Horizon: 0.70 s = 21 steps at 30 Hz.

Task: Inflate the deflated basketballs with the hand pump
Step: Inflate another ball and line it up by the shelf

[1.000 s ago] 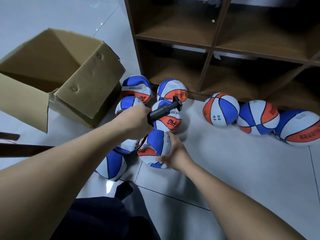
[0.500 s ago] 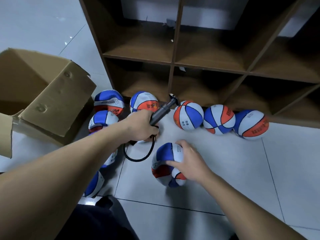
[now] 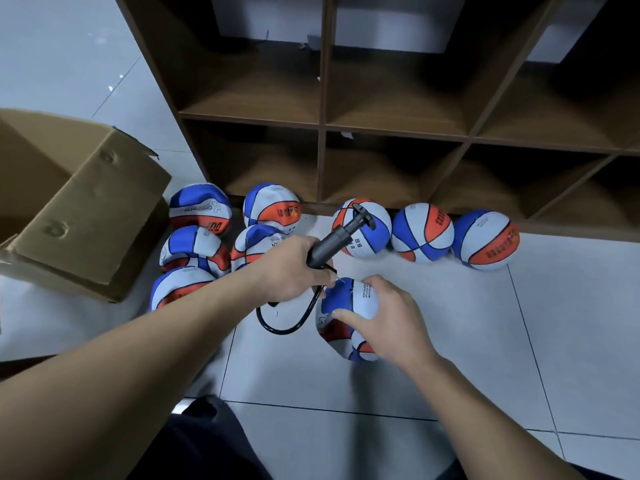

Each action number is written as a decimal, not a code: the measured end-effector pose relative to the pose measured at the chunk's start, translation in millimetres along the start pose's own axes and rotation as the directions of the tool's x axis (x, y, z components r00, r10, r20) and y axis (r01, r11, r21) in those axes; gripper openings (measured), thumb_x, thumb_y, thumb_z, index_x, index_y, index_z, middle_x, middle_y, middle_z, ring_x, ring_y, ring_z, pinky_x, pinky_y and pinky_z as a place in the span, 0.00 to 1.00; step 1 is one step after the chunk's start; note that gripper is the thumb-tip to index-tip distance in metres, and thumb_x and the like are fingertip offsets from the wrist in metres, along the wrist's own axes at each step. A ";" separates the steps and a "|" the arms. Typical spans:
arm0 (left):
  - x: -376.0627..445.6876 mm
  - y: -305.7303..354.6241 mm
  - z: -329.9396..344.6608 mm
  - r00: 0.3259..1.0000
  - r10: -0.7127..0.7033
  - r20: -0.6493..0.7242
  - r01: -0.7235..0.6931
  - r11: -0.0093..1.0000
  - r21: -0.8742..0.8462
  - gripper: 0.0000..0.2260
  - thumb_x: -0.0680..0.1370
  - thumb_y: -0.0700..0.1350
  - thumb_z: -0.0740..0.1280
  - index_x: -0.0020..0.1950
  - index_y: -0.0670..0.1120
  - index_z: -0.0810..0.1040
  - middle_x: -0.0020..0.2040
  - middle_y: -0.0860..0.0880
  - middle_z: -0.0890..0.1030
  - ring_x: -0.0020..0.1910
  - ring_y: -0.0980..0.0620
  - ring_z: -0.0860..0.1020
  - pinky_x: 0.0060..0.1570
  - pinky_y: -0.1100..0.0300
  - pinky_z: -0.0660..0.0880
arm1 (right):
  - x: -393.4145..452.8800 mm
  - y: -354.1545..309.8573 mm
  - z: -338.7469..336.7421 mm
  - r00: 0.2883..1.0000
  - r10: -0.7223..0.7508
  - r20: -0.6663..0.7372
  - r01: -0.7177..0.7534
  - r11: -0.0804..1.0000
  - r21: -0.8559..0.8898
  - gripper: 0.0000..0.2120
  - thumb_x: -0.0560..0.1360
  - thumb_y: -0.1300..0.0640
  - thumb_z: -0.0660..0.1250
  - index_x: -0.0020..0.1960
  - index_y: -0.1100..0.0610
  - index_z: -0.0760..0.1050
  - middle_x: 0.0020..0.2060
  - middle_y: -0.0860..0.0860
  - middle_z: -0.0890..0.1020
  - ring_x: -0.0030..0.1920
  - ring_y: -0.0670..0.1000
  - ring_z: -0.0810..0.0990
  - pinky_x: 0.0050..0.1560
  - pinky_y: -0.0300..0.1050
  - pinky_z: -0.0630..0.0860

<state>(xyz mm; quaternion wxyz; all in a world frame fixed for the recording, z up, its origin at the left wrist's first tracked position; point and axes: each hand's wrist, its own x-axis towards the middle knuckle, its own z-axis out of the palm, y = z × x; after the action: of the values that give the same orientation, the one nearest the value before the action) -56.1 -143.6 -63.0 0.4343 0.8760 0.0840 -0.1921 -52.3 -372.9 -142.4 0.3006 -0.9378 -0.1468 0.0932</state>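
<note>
At the far left of the pale tiled floor (image 3: 433, 375) lies an open brown cardboard box (image 3: 86, 216) tipped on its side. Just right of it sits a cluster of five limp, dented blue, white and orange basketballs (image 3: 194, 249), close against the foot of a dark brown wooden cubby shelf (image 3: 322, 133). In front of that cluster the left hand (image 3: 291, 268) is wrapped round the lower barrel of a black plastic hand pump (image 3: 341, 233), which tilts up and to the right, its T-handle over a ball behind it. The pump's black rubber hose (image 3: 280, 323) loops down below the left hand and curves back up toward the ball on its right. That ball, a sagging blue, white and orange basketball (image 3: 349, 313), lies on the floor just right of the left hand, and the right hand (image 3: 388, 323) grips it from above, thumb on the near side and fingers curled over the top. Farther right, three round, firm basketballs (image 3: 422, 233) of the same colours stand in a row along the shelf's base.
</note>
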 end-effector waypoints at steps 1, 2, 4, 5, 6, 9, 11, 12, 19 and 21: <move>0.6 -0.8 -0.7 1.000 0.005 0.003 -0.005 1.000 -0.015 0.08 0.78 0.46 0.78 0.53 0.51 0.81 0.42 0.53 0.87 0.44 0.52 0.87 0.57 0.45 0.83 | 0.8 -0.6 1.6 1.000 -0.003 -0.022 0.003 1.000 0.008 0.32 0.65 0.25 0.74 0.57 0.46 0.76 0.47 0.42 0.82 0.49 0.49 0.79 0.49 0.49 0.79; 0.8 -1.2 -1.3 1.000 0.015 0.008 -0.015 0.999 -0.036 0.08 0.78 0.45 0.78 0.53 0.51 0.81 0.42 0.52 0.88 0.43 0.53 0.87 0.57 0.45 0.83 | 1.8 -0.9 3.2 0.999 -0.006 -0.038 0.006 1.000 0.009 0.31 0.66 0.26 0.75 0.58 0.47 0.76 0.47 0.42 0.82 0.49 0.49 0.79 0.49 0.49 0.79; 1.1 -1.4 -2.5 0.999 0.041 0.015 -0.040 0.997 -0.059 0.06 0.79 0.43 0.77 0.52 0.49 0.83 0.42 0.51 0.88 0.43 0.53 0.87 0.57 0.47 0.83 | 3.9 -2.2 6.0 0.998 -0.013 -0.054 0.014 1.000 0.017 0.29 0.68 0.29 0.76 0.57 0.48 0.77 0.47 0.43 0.83 0.49 0.50 0.79 0.49 0.48 0.79; 1.3 -1.7 -3.0 0.999 0.049 0.018 -0.047 0.997 -0.061 0.05 0.79 0.43 0.77 0.53 0.49 0.83 0.42 0.51 0.88 0.43 0.53 0.87 0.57 0.49 0.83 | 4.8 -3.1 7.3 0.998 -0.015 -0.060 0.018 0.999 0.035 0.27 0.69 0.30 0.77 0.56 0.48 0.77 0.46 0.43 0.83 0.48 0.50 0.79 0.49 0.48 0.79; 2.1 -2.0 -3.3 0.998 0.051 0.020 -0.050 0.997 -0.060 0.05 0.79 0.43 0.77 0.53 0.50 0.83 0.42 0.51 0.88 0.43 0.54 0.87 0.56 0.51 0.82 | 5.8 -4.0 8.5 0.997 -0.018 -0.069 0.022 0.998 0.057 0.26 0.69 0.31 0.77 0.55 0.49 0.77 0.45 0.43 0.83 0.47 0.49 0.79 0.48 0.47 0.79; 4.9 -4.8 -2.8 0.999 0.048 0.013 -0.047 0.997 -0.059 0.05 0.80 0.44 0.77 0.53 0.50 0.83 0.42 0.52 0.88 0.44 0.55 0.87 0.55 0.53 0.81 | 8.0 -5.2 11.4 0.993 -0.042 -0.112 0.050 0.996 0.071 0.24 0.70 0.32 0.78 0.53 0.49 0.77 0.43 0.44 0.82 0.45 0.50 0.78 0.46 0.47 0.78; 6.7 -7.0 -2.5 0.999 0.054 0.003 -0.054 0.997 -0.050 0.05 0.80 0.45 0.76 0.53 0.51 0.83 0.41 0.52 0.88 0.44 0.54 0.86 0.56 0.51 0.82 | 9.6 -5.6 12.8 0.989 -0.057 -0.135 0.065 0.996 0.059 0.24 0.70 0.33 0.79 0.52 0.49 0.77 0.42 0.44 0.81 0.44 0.50 0.77 0.45 0.46 0.77; 7.6 -8.1 -2.4 0.998 0.057 0.000 -0.057 0.997 -0.047 0.04 0.80 0.45 0.76 0.53 0.51 0.83 0.41 0.52 0.88 0.44 0.54 0.86 0.57 0.49 0.82 | 10.2 -5.7 13.5 0.988 -0.063 -0.141 0.071 0.996 0.052 0.24 0.70 0.33 0.79 0.51 0.49 0.77 0.42 0.44 0.81 0.43 0.50 0.77 0.45 0.46 0.76; 9.2 -10.2 -4.0 0.998 0.064 -0.004 -0.065 0.997 -0.031 0.04 0.80 0.45 0.76 0.52 0.51 0.84 0.42 0.52 0.87 0.44 0.54 0.86 0.57 0.49 0.82 | 10.7 -6.2 15.7 0.987 -0.080 -0.143 0.083 0.996 0.019 0.24 0.70 0.33 0.79 0.51 0.50 0.77 0.42 0.45 0.82 0.44 0.51 0.78 0.45 0.45 0.77; 9.3 -9.9 -4.0 0.998 0.064 -0.003 -0.065 0.997 -0.035 0.04 0.80 0.44 0.76 0.52 0.51 0.84 0.41 0.53 0.87 0.44 0.54 0.86 0.57 0.49 0.82 | 11.0 -6.3 15.5 0.985 -0.086 -0.149 0.088 0.996 0.007 0.24 0.70 0.33 0.79 0.50 0.50 0.77 0.42 0.46 0.82 0.43 0.51 0.77 0.44 0.44 0.76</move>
<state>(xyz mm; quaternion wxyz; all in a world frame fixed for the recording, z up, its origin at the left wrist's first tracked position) -49.7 -134.7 -71.8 0.4554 0.8708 0.0594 -0.1756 -47.4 -356.1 -152.0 0.3210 -0.9327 -0.1641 0.0110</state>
